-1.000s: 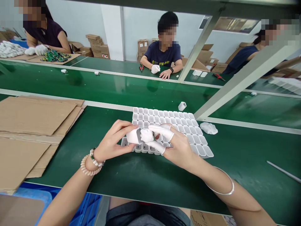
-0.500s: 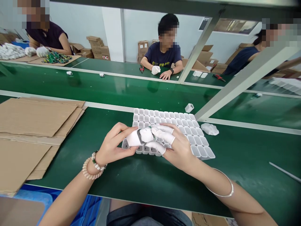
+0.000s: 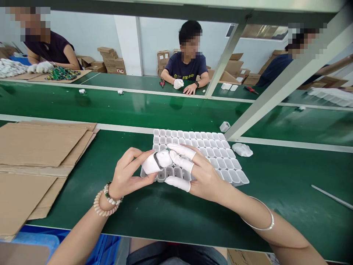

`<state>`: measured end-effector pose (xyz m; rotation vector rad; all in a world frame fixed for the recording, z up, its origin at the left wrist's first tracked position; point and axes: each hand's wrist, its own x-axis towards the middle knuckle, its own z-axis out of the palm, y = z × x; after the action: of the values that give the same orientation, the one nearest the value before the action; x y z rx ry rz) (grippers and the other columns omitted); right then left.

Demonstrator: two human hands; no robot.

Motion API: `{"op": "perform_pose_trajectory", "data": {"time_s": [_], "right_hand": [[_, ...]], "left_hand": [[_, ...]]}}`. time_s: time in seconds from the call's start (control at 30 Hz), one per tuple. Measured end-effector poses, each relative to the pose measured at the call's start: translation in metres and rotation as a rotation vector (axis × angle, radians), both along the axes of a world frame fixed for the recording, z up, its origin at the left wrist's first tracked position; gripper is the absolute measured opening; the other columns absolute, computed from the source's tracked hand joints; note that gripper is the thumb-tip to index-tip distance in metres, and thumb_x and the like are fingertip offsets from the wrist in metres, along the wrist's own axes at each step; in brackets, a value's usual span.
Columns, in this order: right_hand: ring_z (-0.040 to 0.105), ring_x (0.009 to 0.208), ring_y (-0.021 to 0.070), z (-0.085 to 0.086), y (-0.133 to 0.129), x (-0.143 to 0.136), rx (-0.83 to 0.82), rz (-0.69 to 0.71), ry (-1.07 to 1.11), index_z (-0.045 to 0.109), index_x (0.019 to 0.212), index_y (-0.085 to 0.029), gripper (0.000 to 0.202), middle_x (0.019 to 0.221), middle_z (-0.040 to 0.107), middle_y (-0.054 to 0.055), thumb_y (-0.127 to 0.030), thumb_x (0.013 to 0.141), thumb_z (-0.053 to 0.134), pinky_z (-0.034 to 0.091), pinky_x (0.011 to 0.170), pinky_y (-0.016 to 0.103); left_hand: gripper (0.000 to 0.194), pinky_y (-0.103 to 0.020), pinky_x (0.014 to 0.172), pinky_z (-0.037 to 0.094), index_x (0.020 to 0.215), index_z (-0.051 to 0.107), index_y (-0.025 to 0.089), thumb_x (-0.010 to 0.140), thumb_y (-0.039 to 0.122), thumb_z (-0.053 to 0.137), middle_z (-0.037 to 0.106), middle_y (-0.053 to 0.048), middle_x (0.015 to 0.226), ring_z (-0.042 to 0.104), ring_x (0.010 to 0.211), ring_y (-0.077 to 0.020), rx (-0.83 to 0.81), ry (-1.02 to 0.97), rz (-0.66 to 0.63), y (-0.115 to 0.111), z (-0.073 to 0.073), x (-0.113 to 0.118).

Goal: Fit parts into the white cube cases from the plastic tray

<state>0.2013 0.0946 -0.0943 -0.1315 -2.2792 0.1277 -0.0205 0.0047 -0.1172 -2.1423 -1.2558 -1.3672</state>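
My left hand grips a white plastic case between thumb and fingers, tilted over the near left of the white cups. A rounded white piece sits at the case's dark-edged opening. My right hand, with white covers on its fingertips, touches that piece with its upper fingers; its thumb is spread away below. Beneath both hands stand rows of open white cups on the green table. Some of the near cups are hidden by my hands.
Flat cardboard sheets lie at the left. Beyond the cups are a single white case, a crumpled white item and a slanted metal post. A thin grey strip lies right. Three people sit across the green belt.
My right thumb has moved down, away from the white piece. Both hands and the case appear slightly further left, and the whole view has shifted a little.
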Motion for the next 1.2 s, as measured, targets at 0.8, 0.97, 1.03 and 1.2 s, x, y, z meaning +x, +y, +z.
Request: {"op": "perform_pose_trajectory", "data": {"time_s": [0.8, 0.97, 1.03, 1.2], "right_hand": [[0.066, 0.081, 0.0242, 0.023, 0.085, -0.035, -0.313, -0.631, -0.385, 0.055, 0.135, -0.015, 0.047, 0.090, 0.071, 0.008, -0.023, 0.089, 0.056, 0.047, 0.075, 0.034], [0.062, 0.113, 0.0297, 0.000, 0.171, -0.063, -0.353, -0.919, -0.702, 0.049, 0.137, -0.009, 0.048, 0.128, 0.063, 0.021, -0.013, 0.090, 0.049, 0.043, 0.090, 0.034], [0.063, 0.112, 0.0297, -0.011, 0.184, -0.065, -0.416, -0.932, -0.784, 0.053, 0.132, -0.008, 0.042, 0.125, 0.064, 0.022, -0.013, 0.090, 0.050, 0.045, 0.089, 0.033], [0.061, 0.115, 0.0388, -0.008, 0.188, -0.072, -0.402, -0.959, -0.847, 0.059, 0.126, -0.003, 0.043, 0.125, 0.062, 0.028, -0.033, 0.095, 0.055, 0.045, 0.094, 0.046]], "left_hand": [[0.048, -0.037, 0.091, 0.057, 0.140, 0.047, 0.021, 0.098, 0.041, 0.057, 0.057, -0.012, 0.122, 0.063, 0.103, -0.0199, -0.362, -0.161, 0.128, 0.020, -0.020, -0.015], [0.039, -0.040, 0.088, 0.057, 0.120, 0.060, 0.013, 0.102, 0.044, 0.046, 0.063, -0.013, 0.115, 0.066, 0.096, -0.0202, -0.469, -0.228, 0.254, 0.036, -0.036, -0.034], [0.039, -0.040, 0.085, 0.057, 0.116, 0.062, 0.011, 0.102, 0.044, 0.045, 0.065, -0.013, 0.110, 0.067, 0.093, -0.0205, -0.468, -0.213, 0.277, 0.040, -0.042, -0.037], [0.037, -0.037, 0.083, 0.058, 0.113, 0.063, 0.011, 0.102, 0.042, 0.045, 0.067, -0.012, 0.107, 0.068, 0.092, -0.0205, -0.462, -0.166, 0.321, 0.046, -0.051, -0.040]]}}
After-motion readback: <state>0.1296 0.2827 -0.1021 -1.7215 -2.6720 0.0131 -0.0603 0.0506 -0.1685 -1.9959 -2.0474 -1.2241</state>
